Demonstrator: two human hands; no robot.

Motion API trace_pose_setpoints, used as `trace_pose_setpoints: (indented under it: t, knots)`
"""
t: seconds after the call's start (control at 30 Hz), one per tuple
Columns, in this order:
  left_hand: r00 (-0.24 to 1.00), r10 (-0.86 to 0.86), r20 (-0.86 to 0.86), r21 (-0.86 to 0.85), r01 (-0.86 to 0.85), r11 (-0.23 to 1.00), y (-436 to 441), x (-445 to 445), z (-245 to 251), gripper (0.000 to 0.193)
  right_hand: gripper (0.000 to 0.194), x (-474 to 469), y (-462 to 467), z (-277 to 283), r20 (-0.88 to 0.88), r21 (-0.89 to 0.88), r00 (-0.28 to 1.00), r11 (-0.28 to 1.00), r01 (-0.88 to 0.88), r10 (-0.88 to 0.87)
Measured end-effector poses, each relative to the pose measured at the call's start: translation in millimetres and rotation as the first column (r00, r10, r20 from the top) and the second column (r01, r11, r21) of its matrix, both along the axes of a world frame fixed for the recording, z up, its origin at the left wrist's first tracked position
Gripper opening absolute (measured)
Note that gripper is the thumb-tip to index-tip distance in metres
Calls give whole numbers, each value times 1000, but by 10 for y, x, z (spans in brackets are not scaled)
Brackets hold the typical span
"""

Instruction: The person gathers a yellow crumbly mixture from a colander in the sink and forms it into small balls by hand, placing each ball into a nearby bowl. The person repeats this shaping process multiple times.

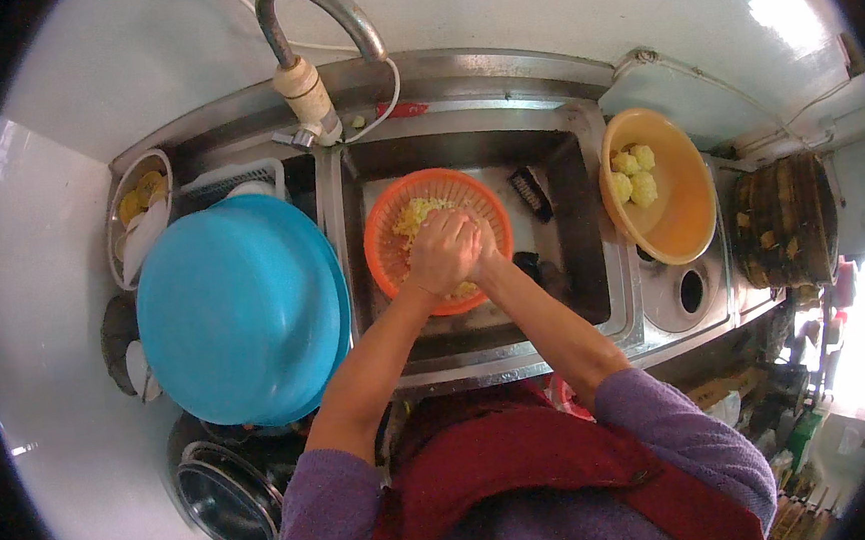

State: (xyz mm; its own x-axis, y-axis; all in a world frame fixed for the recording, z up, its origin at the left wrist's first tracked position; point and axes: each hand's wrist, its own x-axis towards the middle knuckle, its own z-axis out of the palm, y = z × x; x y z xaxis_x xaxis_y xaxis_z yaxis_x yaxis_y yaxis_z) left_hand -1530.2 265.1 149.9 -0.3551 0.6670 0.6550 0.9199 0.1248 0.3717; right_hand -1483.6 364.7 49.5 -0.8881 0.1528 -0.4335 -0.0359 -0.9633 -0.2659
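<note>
My left hand (pixel 442 250) and my right hand (pixel 484 240) are pressed together over an orange plastic colander (pixel 379 255) in the steel sink. The fingers are closed around something between the palms, which they hide; it is probably some of the pale yellow chopped food (pixel 419 214) that lies loose in the colander. More of this food shows below my wrists. To the right, an orange-yellow plastic basin (pixel 673 208) holds several pale yellow balls (pixel 643 189) of packed, shredded-looking food.
A scrub brush (pixel 530 194) and a dark object (pixel 528 265) lie in the sink (pixel 482 336). Large blue basins (pixel 239 306) stand at the left, near a white basket (pixel 279 177). A metal faucet (pixel 324 7) rises behind. Stacked round steamers (pixel 783 223) stand far right.
</note>
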Motion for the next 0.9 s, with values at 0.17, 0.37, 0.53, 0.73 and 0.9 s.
trace_pose_setpoints:
  t: [0.17,0.37,0.53,0.73,0.9]
  knots:
    - [998,21,67,29,-23,999,-22,-19,-55,8,44,50,-124,602,377,97,926,994,-59,18]
    - [348,26,937,65,-248,966,91,-154,-231,29,75,33,-84,861,144,-88,985,992,-86,98]
    - [502,116,857,31,-276,961,120,-59,-216,34,50,-50,-72,510,162,47,987,999,9,-17]
    - [986,-7,164,-45,14,999,-27,-8,-50,27,45,56,-84,249,40,-36,999,999,38,-36]
    - [998,-40,42,-12,41,999,-103,29,34,21,44,126,-87,361,-6,-22,1000,1000,12,-13]
